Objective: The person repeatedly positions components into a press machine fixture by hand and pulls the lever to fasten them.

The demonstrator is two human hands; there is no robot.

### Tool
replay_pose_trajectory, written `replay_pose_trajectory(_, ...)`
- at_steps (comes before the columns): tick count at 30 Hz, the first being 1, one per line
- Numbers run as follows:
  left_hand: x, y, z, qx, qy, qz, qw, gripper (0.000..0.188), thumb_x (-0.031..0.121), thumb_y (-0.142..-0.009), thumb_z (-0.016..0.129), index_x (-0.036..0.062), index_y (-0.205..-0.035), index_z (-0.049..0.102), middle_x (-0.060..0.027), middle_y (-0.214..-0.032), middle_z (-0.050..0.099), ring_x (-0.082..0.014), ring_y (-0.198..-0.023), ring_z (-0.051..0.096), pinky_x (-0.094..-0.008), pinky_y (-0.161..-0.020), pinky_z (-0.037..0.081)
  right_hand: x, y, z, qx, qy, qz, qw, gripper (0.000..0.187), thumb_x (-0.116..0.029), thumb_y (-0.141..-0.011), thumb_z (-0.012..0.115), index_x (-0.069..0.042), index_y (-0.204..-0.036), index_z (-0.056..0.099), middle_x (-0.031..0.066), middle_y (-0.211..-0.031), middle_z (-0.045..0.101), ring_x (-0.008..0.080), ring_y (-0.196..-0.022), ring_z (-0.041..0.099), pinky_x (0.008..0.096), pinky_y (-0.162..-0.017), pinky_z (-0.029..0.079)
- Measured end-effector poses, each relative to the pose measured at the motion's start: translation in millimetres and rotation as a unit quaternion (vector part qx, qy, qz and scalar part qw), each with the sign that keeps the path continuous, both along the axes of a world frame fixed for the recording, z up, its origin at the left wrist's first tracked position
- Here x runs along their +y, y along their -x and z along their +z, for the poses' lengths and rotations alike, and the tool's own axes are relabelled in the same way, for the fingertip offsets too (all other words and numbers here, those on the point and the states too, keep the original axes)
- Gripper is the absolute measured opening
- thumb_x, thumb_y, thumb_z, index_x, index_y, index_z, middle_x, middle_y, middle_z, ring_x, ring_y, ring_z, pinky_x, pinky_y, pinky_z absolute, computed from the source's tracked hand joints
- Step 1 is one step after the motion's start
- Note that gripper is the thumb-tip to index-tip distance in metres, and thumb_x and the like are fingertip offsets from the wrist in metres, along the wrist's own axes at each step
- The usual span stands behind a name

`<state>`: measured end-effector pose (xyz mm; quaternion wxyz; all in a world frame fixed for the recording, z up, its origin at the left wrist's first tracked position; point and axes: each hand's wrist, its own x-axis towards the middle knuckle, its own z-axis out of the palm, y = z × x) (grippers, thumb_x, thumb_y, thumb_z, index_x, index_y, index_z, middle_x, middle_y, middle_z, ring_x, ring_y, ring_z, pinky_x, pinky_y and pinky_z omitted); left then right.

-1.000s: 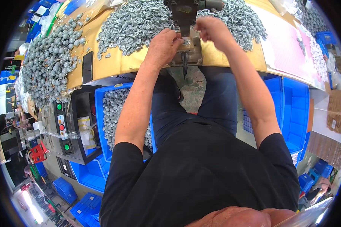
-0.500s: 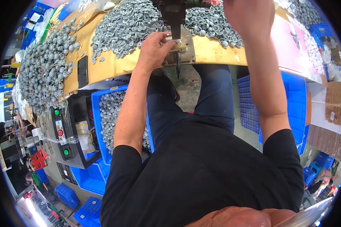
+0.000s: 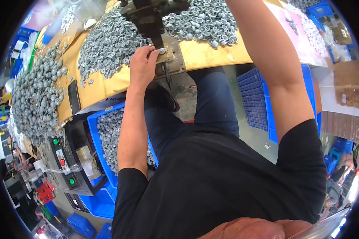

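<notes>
At the front edge of the yellow-covered table stands a dark hand press (image 3: 157,38) with a metal base plate (image 3: 178,63). My left hand (image 3: 143,63) is at its lower end, thumb and fingers pinched round a small grey round part (image 3: 162,51) directly under the ram. The fingers partly hide that part. My right forearm (image 3: 267,44) reaches up past the top edge of the picture, so the right hand is out of sight. Heaps of grey cup-shaped parts (image 3: 111,44) lie to the left of the press and more cup-shaped parts (image 3: 207,22) to its right.
Grey balls (image 3: 38,95) are piled at the far left, near a black phone (image 3: 74,96). A blue crate (image 3: 92,129) of grey parts stands by my left leg. Blue crates (image 3: 307,79) stand at the right. A control box (image 3: 62,159) has green and red buttons.
The view has turned, so the press and table appear further left. My right hand, blurred near the top before, has gone beyond the upper edge. My left hand stays at the press.
</notes>
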<state>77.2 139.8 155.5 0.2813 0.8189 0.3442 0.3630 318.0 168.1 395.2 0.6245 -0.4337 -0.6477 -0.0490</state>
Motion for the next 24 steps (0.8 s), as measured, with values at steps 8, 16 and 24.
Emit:
replay_pose_trajectory(8, -23, 102, -3, -0.005, 0.026, 0.117, 0.993, 0.02, 0.015, -0.097, 0.067, -0.0012, -0.107, 0.072, -0.0141, -0.099, 0.073, -0.027, -0.091, 0.069, -0.037, -0.084, 0.053, -59, -33, -134, -0.012, 0.458, -0.026, 0.889, 0.045, -0.048, -0.094, 0.058, -0.005, -0.082, 0.065, 0.0117, -0.073, 0.064, 0.026, -0.066, 0.061, 0.0392, -0.064, 0.05)
replay_pose_trajectory(16, -49, 195, -37, 0.087, 0.032, 0.311, 0.946, 0.031, 0.022, -0.091, 0.075, 0.0021, -0.115, 0.074, -0.0134, -0.098, 0.073, -0.0255, -0.089, 0.07, -0.0368, -0.084, 0.055, -140, -68, -240, -0.24, 0.447, -0.162, 0.846, 0.024, -0.028, -0.089, 0.067, -0.005, -0.096, 0.07, 0.0205, -0.094, 0.073, 0.0421, -0.091, 0.07, 0.0536, -0.079, 0.054)
replay_pose_trajectory(24, -7, 82, -30, 0.113, -0.075, 0.209, 0.968, 0.027, 0.021, -0.091, 0.071, 0.0093, -0.115, 0.074, -0.0151, -0.111, 0.068, -0.0345, -0.097, 0.068, -0.0448, -0.088, 0.055, -133, -51, -251, -0.218, 0.4, -0.195, 0.869, 0.016, -0.024, -0.094, 0.069, -0.009, -0.097, 0.072, 0.0161, -0.097, 0.067, 0.0375, -0.091, 0.068, 0.0485, -0.081, 0.054)
